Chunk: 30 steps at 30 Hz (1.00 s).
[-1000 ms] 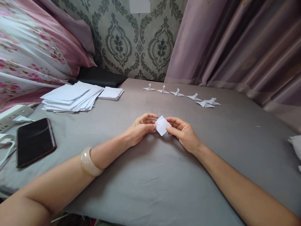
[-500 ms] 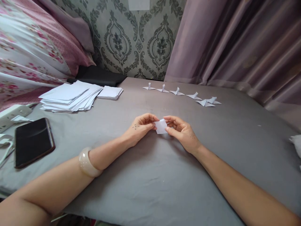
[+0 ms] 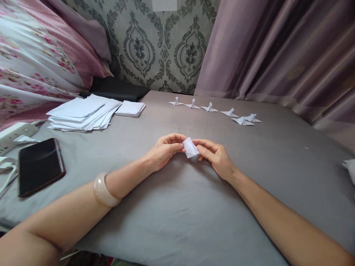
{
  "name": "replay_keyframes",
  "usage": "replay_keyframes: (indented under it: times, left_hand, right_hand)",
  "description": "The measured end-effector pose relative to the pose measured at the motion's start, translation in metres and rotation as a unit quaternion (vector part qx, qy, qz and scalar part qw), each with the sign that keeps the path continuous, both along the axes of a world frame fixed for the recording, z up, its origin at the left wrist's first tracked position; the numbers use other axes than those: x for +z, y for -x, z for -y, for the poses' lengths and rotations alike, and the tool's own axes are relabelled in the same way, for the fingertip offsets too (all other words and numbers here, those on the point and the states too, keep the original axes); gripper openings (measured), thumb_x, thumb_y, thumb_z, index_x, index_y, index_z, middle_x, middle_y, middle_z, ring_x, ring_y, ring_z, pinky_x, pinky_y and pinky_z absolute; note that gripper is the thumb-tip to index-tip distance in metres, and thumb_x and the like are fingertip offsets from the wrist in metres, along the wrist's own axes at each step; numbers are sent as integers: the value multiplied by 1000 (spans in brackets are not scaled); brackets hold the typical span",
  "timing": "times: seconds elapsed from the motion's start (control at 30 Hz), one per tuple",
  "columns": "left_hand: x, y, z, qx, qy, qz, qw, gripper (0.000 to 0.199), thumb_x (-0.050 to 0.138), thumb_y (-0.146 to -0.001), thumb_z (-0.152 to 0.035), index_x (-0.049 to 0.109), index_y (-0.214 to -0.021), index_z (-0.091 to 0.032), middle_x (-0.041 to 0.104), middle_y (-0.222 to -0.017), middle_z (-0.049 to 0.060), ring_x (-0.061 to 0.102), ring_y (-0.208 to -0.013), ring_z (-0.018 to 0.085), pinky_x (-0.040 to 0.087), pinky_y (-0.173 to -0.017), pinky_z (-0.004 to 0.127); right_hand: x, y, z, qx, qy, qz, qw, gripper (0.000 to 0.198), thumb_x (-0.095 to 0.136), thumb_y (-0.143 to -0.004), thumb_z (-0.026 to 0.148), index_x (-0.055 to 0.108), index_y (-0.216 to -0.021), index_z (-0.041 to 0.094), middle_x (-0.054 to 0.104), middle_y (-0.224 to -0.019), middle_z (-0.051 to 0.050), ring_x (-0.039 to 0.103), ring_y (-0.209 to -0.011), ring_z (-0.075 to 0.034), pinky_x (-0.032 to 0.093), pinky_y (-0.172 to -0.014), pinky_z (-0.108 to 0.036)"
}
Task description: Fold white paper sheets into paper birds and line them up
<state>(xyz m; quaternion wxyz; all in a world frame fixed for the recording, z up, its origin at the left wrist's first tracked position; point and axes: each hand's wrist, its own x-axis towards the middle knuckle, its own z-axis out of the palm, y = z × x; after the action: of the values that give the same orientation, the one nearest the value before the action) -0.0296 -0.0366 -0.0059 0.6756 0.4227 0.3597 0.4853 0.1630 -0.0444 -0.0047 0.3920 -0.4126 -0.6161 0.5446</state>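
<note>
A small folded piece of white paper (image 3: 190, 148) is held up between my hands over the grey cloth. My left hand (image 3: 169, 149) pinches its left edge between thumb and fingers. On the other side, my right hand (image 3: 215, 155) grips the lower right corner, thumb in front and fingers behind. The paper's back is hidden from me. Beyond my hands, several folded paper cranes (image 3: 210, 107) stand in a curved row, wings spread.
At the back left lie a loose stack of white paper (image 3: 80, 114) and a smaller stack of paper squares (image 3: 130, 108). A phone (image 3: 41, 167) rests at the left, beside a white power strip (image 3: 16, 136). Purple curtains (image 3: 266, 51) hang along the right.
The paper has turned and tilted between my fingers. My right thumb and fingers have closed in on its lower right corner, while my left hand has stayed nearly in place.
</note>
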Motion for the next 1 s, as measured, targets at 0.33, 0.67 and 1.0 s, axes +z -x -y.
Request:
replay_keyframes:
  times: [0.33,0.67,1.0]
  left_hand:
    - [-2,0,-1,1,-3,-8,1000,16,66,-69,-10,67,-85,-12,68,-85,4,63,-81,13,48,-78,27]
    - [0,0,7,-63,-73,-108,989,32,70,-77,-30,66,-106,-17,66,-106,7,62,-95,18,46,-89,34]
    - [13,-5,20,-150,-162,-230,948,30,65,-82,-37,66,-100,-14,66,-96,6,60,-93,20,45,-80,28]
  right_hand:
    - [-3,3,-1,-32,-11,2,999,32,68,-75,40,70,-102,23,69,-97,-5,61,-80,-17,48,-62,-28]
    - [-9,10,5,-201,-342,183,900,9,65,-77,26,64,-70,22,57,-107,-8,56,-99,-22,44,-88,-41]
    - [-3,17,20,-160,-442,265,842,9,58,-84,17,62,-88,25,67,-93,-3,60,-92,-19,35,-91,-39]
